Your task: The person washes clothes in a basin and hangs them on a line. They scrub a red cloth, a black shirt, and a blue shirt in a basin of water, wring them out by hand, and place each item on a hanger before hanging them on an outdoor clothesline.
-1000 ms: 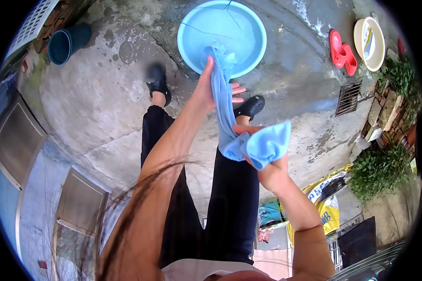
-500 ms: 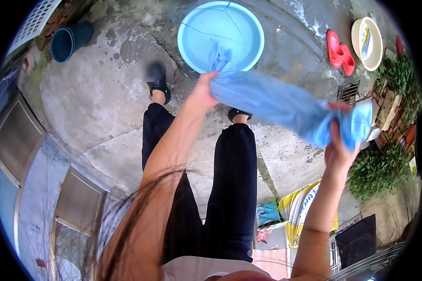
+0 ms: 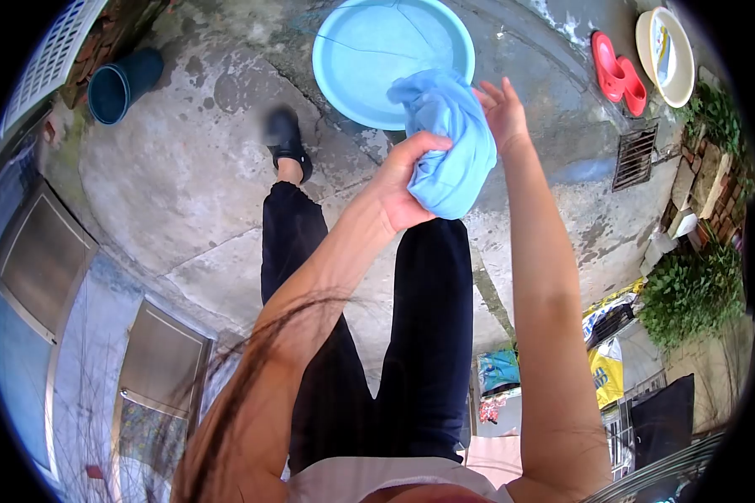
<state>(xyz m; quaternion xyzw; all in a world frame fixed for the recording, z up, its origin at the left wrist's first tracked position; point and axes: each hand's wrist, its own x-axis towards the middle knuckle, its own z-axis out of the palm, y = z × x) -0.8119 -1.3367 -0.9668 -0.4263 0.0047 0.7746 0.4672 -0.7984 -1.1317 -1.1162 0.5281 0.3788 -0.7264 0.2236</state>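
A light blue cloth [image 3: 455, 138] is bunched into a thick folded bundle, its upper end over the near rim of the light blue basin [image 3: 331, 96]. My left hand [image 3: 407, 180] is closed around the bundle's left side, the thumb lying on top. Just right of the cloth is my right hand [image 3: 505, 116], its fingers apart and pointing up toward the basin. Whether its fingertips touch the cloth's edge I cannot tell. Folds hide most of my left fingers.
Red clogs [image 3: 619, 75] and a cream basin [image 3: 686, 80] stand at the upper right, near a floor drain grate [image 3: 635, 158]. A dark teal bucket [image 3: 113, 88] is at the upper left. Plants [image 3: 696, 293] and bricks line the right side.
The cloth was stretched out between both hands and is now gathered into a bundle in my left hand. My right hand has moved left and up and let go of its end.
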